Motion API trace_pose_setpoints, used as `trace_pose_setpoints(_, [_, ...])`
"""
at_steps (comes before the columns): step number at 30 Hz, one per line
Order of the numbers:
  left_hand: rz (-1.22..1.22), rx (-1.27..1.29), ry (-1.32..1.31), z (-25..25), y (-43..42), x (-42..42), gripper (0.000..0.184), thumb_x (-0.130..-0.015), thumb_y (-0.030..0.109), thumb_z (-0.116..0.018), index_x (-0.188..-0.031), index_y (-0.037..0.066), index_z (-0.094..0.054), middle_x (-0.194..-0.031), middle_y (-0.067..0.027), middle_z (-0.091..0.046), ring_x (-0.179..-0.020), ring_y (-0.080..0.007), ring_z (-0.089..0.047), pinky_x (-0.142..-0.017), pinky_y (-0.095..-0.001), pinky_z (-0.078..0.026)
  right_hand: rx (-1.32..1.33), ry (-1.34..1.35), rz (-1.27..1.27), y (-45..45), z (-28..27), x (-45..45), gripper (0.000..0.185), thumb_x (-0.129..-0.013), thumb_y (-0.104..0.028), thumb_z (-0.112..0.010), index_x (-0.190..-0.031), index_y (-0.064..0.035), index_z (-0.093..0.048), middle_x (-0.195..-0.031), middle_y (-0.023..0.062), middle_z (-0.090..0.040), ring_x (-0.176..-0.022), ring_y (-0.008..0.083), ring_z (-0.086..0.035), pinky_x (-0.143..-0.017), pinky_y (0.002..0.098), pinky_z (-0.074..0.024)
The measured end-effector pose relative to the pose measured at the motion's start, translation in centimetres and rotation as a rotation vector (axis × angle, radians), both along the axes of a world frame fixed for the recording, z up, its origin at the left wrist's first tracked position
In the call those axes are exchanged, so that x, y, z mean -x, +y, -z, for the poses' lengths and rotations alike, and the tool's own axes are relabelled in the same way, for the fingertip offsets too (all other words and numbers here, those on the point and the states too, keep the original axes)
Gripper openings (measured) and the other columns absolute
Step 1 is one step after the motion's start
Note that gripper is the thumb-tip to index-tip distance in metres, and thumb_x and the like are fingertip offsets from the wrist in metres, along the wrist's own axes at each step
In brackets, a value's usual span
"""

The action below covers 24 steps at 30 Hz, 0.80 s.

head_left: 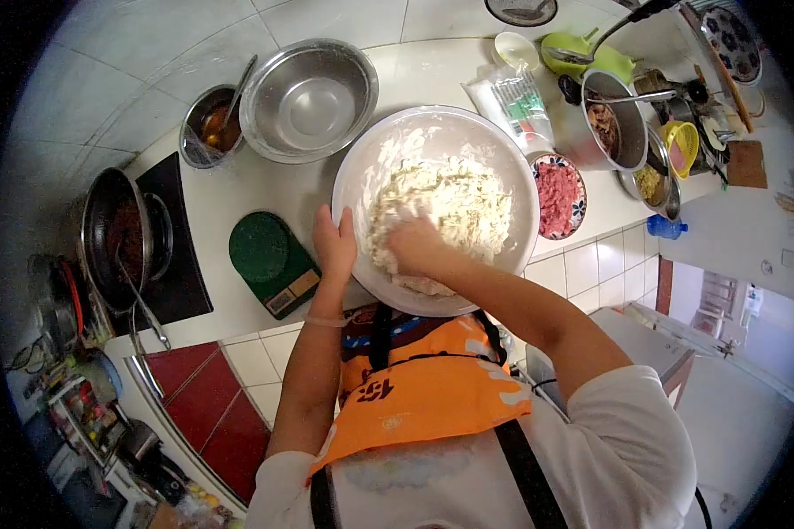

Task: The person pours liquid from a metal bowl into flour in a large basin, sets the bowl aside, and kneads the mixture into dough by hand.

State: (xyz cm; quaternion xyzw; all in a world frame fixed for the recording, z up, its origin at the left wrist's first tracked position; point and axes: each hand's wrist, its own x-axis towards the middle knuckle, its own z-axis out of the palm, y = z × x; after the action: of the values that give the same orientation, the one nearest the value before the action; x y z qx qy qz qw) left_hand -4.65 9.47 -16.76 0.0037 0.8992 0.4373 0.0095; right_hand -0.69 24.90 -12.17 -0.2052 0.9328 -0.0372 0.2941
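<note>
A large white bowl (523,167) stands at the front of the counter and holds a crumbly, pale flour mixture (468,198). My left hand (333,242) grips the bowl's left rim, with the thumb on the rim side. Inside the bowl, my right hand (422,249) is pushed into the mixture; its fingers are blurred and partly covered with flour. Dry flour clings to the bowl's inner wall. Just left of my left hand sits a green kitchen scale (269,256).
Behind are an empty steel basin (313,101) and a pot of dark liquid (210,128). A plate of minced meat (558,196), a flour bag (512,106) and a tall pot (622,141) stand right. At left, a wok (119,234) rests by the black cooktop (185,282).
</note>
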Motion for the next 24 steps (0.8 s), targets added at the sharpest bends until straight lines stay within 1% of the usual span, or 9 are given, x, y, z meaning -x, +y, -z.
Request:
trace_pose_setpoints(9, [0.002,-0.116,-0.036,0.5,-0.4,0.0,0.024,-0.081,0.017,-0.056,-0.087,-0.004,-0.047,-0.083,-0.0216,-0.051,-0.077,-0.0364,-0.051,-0.070,-0.0409,-0.039,-0.120,0.255,0.635,11.5,0.7,0.7,0.052,-0.063,-0.028,-0.067,-0.113,-0.0213,-0.057,-0.126,0.0124,-0.043,-0.118,0.0345,-0.037,-0.090,0.0520,-0.0373])
trace_pose_setpoints(12, [-0.013,-0.118,-0.018,0.3,-0.3,-0.8,0.024,-0.082,0.017,-0.055,-0.088,-0.004,-0.047,-0.084,-0.0210,-0.051,-0.078,-0.0354,-0.051,-0.070,-0.0403,-0.039,-0.249,0.232,0.573,10.1,1.7,3.0,0.055,-0.061,-0.023,-0.067,-0.114,-0.0203,-0.056,-0.125,0.0143,-0.043,-0.112,0.0350,-0.042,-0.085,0.0491,-0.0407])
trace_pose_setpoints(13, [-0.035,-0.097,0.002,0.2,-0.4,-1.2,0.024,-0.083,0.017,-0.054,-0.089,-0.005,-0.048,-0.085,-0.0205,-0.051,-0.078,-0.0344,-0.051,-0.071,-0.0399,-0.039,-0.147,0.316,0.556,10.0,1.4,3.1,0.042,-0.064,-0.019,-0.064,-0.105,-0.0151,-0.059,-0.100,0.0130,-0.057,-0.099,0.0305,-0.051,-0.084,0.0463,-0.0404])
trace_pose_setpoints(16, [-0.166,-0.268,-0.020,0.7,-0.5,-4.4,0.025,-0.085,0.019,-0.053,-0.089,-0.005,-0.048,-0.084,-0.0199,-0.052,-0.077,-0.0324,-0.052,-0.070,-0.0400,-0.040,0.248,0.279,0.613,9.3,-1.8,3.3,0.039,-0.063,-0.016,-0.064,-0.102,-0.0109,-0.059,-0.098,0.0149,-0.059,-0.096,0.0289,-0.054,-0.084,0.0415,-0.0412])
trace_pose_setpoints(17, [-0.158,-0.261,-0.018,1.1,-1.0,-5.1,0.025,-0.085,0.019,-0.053,-0.089,-0.005,-0.048,-0.084,-0.0199,-0.052,-0.077,-0.0324,-0.052,-0.070,-0.0400,-0.040,0.101,0.295,0.580,7.7,-3.4,3.4,0.045,-0.063,-0.013,-0.064,-0.107,-0.0063,-0.056,-0.098,0.0174,-0.059,-0.096,0.0306,-0.054,-0.085,0.0392,-0.0417])
trace_pose_setpoints(18, [-0.157,-0.277,-0.004,1.5,-1.3,-5.5,0.025,-0.086,0.020,-0.051,-0.088,-0.004,-0.048,-0.084,-0.0195,-0.053,-0.078,-0.0309,-0.053,-0.069,-0.0399,-0.040,0.260,0.533,0.563,6.7,-0.9,3.3,0.045,-0.064,-0.010,-0.062,-0.108,-0.0013,-0.054,-0.094,0.0188,-0.060,-0.095,0.0344,-0.054,-0.082,0.0399,-0.0434])
trace_pose_setpoints(20, [-0.146,-0.290,0.008,1.0,-1.8,-4.1,0.026,-0.088,0.022,-0.049,-0.088,-0.004,-0.048,-0.084,-0.0190,-0.054,-0.078,-0.0294,-0.054,-0.069,-0.0398,-0.040,0.602,0.480,0.777,3.6,1.9,4.4,0.044,-0.064,-0.006,-0.060,-0.106,0.0039,-0.051,-0.089,0.0224,-0.059,-0.093,0.0383,-0.053,-0.082,0.0418,-0.0428])
trace_pose_setpoints(22, [0.007,-0.180,-0.259,-1.2,-2.3,0.7,0.028,-0.089,0.026,-0.046,-0.085,-0.002,-0.048,-0.079,-0.0217,-0.055,-0.076,-0.0340,-0.055,-0.067,-0.0411,-0.040,0.695,0.454,1.031,0.7,2.4,6.6,0.039,-0.065,-0.005,-0.057,-0.102,0.0082,-0.050,-0.087,0.0264,-0.058,-0.087,0.0416,-0.053,-0.080,0.0437,-0.0423])
trace_pose_setpoints(24, [0.093,-0.079,-0.132,-0.8,-1.4,3.4,0.030,-0.090,0.027,-0.045,-0.084,-0.002,-0.047,-0.077,-0.0229,-0.054,-0.075,-0.0364,-0.055,-0.065,-0.0415,-0.040,0.703,0.503,1.129,-1.7,4.4,8.2,0.038,-0.066,-0.004,-0.056,-0.101,0.0094,-0.049,-0.086,0.0277,-0.057,-0.085,0.0424,-0.053,-0.079,0.0442,-0.0422])
